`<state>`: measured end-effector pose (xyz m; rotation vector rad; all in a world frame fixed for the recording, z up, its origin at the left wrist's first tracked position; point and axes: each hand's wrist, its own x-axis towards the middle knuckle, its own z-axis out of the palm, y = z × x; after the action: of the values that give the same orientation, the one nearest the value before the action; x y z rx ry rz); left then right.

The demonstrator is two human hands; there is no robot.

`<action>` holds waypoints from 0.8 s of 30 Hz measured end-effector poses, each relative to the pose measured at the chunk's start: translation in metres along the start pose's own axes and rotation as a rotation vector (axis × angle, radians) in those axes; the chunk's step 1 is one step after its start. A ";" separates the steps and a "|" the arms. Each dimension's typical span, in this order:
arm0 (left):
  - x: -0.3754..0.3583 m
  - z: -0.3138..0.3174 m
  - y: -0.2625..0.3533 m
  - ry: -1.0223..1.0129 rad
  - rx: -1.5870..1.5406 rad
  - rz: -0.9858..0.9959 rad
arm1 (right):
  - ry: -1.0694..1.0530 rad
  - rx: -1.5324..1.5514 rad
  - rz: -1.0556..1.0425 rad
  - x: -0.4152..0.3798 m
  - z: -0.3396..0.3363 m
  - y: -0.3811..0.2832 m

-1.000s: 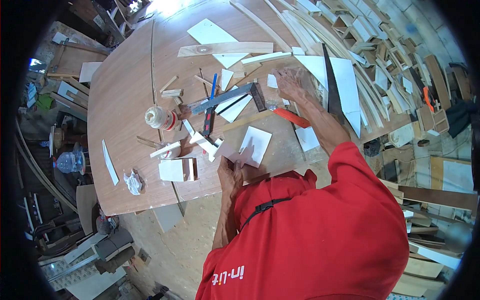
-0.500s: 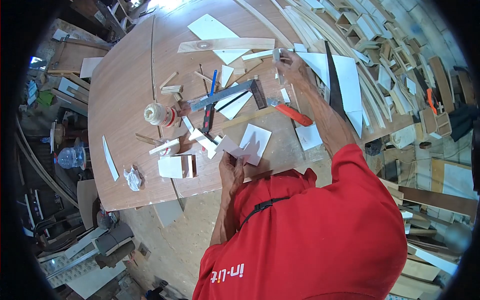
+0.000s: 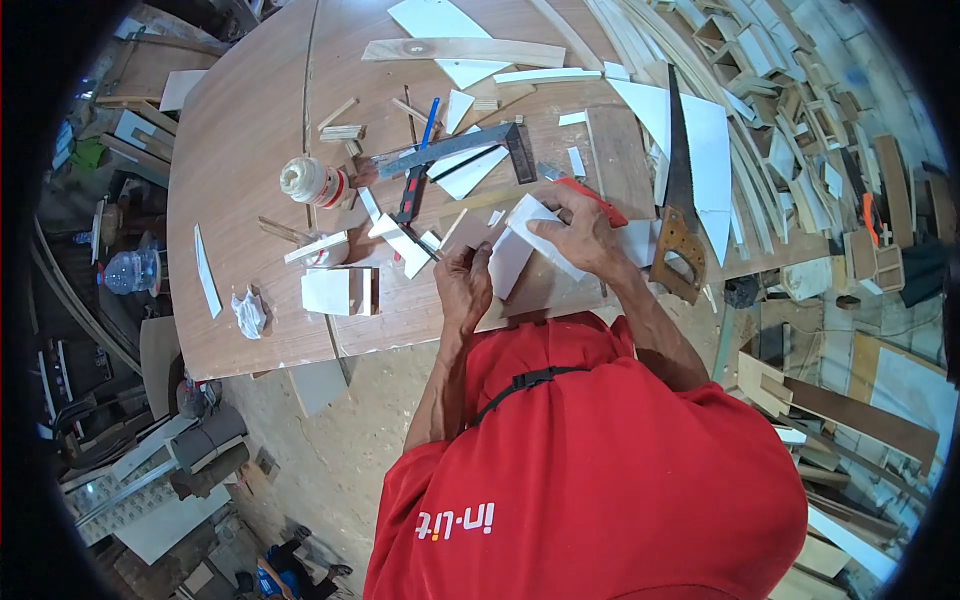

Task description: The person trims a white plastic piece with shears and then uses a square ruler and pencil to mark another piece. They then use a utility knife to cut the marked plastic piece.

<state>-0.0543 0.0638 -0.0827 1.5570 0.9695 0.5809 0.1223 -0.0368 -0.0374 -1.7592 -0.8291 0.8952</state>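
Note:
My left hand [image 3: 465,288] is closed on a small thin wooden board [image 3: 463,230], held upright near the table's front edge. Close beside it, my right hand [image 3: 582,236] has its fingers bent round a small white board piece [image 3: 528,212]. Below that piece is another white panel [image 3: 508,264]; whether the two touch is hard to tell. A red-handled tool [image 3: 604,204] lies just behind my right fingers. Ahead of my hands are a metal try square [image 3: 455,150] and a black-and-red tool [image 3: 410,195].
A handsaw [image 3: 680,180] lies at the right over a white sheet [image 3: 712,150]. At the left stand an open jar [image 3: 312,183] and a white block [image 3: 328,291]. Crumpled paper [image 3: 248,312] lies near the table's [image 3: 240,230] left edge. Wood strips [image 3: 650,40] fill the far right.
My right hand has come back from the far side of the table to beside my left hand and now grips a white piece. The view has shifted, showing the whole handsaw handle.

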 end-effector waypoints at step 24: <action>-0.022 0.004 0.001 0.017 -0.042 0.023 | 0.198 -0.184 -0.136 -0.036 0.000 0.027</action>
<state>-0.0627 0.0433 -0.0794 1.5297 0.9471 0.6280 0.1080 -0.0755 -0.0556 -1.8899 -0.9110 0.5598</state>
